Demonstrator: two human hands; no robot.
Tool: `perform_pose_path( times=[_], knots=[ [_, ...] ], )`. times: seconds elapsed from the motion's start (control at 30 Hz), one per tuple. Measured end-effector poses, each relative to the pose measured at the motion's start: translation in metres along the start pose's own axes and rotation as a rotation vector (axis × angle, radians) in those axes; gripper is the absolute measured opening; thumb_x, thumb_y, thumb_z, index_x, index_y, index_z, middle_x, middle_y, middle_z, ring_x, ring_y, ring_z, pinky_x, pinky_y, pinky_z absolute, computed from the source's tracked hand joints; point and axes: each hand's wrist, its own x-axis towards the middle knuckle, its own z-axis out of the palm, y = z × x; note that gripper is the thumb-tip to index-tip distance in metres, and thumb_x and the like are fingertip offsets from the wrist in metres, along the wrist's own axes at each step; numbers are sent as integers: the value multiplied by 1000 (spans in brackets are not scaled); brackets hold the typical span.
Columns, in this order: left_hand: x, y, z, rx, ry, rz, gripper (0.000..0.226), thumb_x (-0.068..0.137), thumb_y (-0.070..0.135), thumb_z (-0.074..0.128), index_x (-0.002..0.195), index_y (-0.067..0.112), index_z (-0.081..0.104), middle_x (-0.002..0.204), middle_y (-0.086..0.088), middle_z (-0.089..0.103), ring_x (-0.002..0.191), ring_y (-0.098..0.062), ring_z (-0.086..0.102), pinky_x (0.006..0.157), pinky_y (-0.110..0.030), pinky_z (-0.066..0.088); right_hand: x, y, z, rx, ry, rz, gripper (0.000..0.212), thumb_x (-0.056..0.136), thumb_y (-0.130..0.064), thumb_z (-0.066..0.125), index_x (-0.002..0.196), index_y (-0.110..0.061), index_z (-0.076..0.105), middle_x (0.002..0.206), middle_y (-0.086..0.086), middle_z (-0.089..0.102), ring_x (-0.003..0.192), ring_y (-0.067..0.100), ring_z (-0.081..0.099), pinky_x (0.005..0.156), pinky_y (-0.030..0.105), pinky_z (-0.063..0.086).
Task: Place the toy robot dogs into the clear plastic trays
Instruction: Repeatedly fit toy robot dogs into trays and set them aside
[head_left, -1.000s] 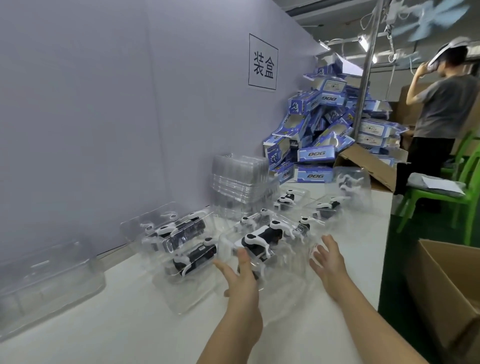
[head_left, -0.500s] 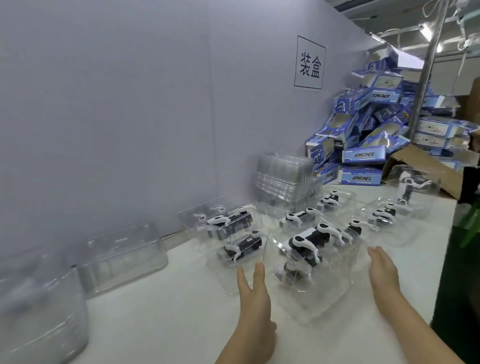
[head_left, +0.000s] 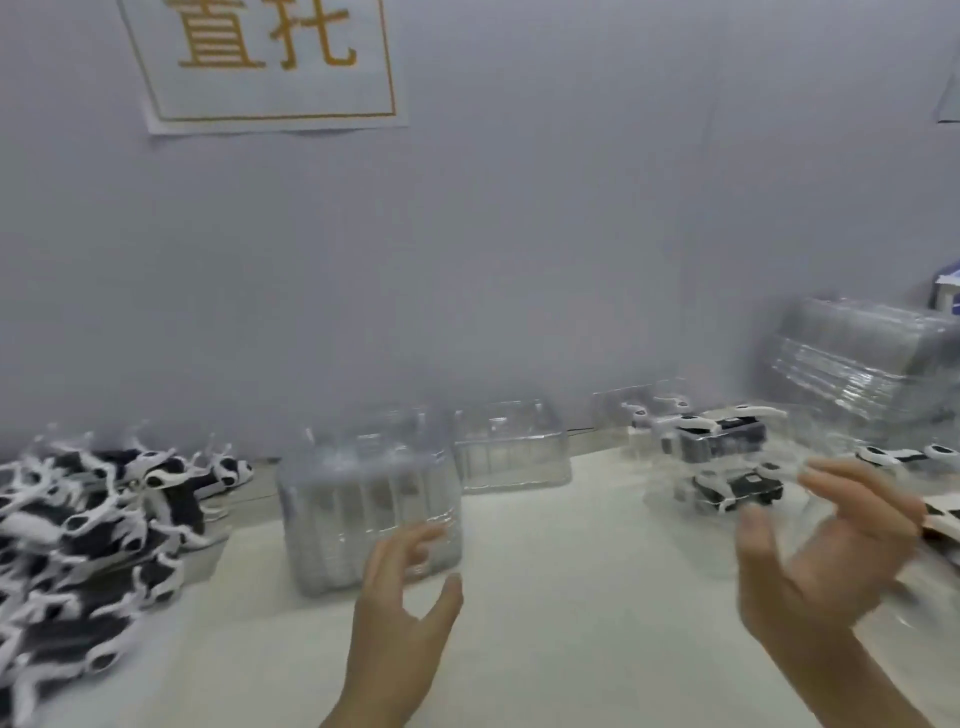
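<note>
Head view: I see the left hand (head_left: 397, 603) spread wide, empty, by the clear tray stack (head_left: 369, 499), likely to peel one off; right hand (head_left: 815, 566) splayed, empty. Loose toy robot dogs (head_left: 88, 535) heaped at nine o'clock; filled trays (head_left: 727, 457) at two.

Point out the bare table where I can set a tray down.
Bare table lies between the left hand and right hand, in front of the far tray stack. Another patch lies between the dog pile and the left hand. Crowded: the filled trays at right.
</note>
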Motion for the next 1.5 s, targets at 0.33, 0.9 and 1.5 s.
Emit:
perform_pose_path(
  times=[0.33, 0.9, 1.5],
  knots=[
    [48, -63, -58, -9, 346, -372, 114, 60, 25, 93, 150, 16, 24, 154, -5, 21, 145, -19, 21, 116, -35, 25, -50, -61, 207, -221, -1254, -78, 58, 87, -55, 62, 135, -22, 53, 129, 1, 60, 122, 23, 53, 106, 40, 29],
    [84, -87, -58, -306, 171, -328, 119, 50, 12, 96, 148, 28, 32, 103, 19, 69, 101, 11, 60, 87, -15, 49, -19, -55, 262, -201, -1517, -95, 41, 86, -67, 51, 102, -30, 60, 102, -16, 70, 88, 10, 63, 70, 28, 41],
    [78, -90, -56, -235, 201, -268, 99, 61, 54, 86, 144, 35, 34, 91, 12, 75, 104, -5, 64, 101, -38, 44, -23, -51, 261, -120, -1585, -46, 41, 86, -66, 54, 105, -31, 62, 101, -11, 70, 89, 10, 61, 67, 27, 40]
  ],
)
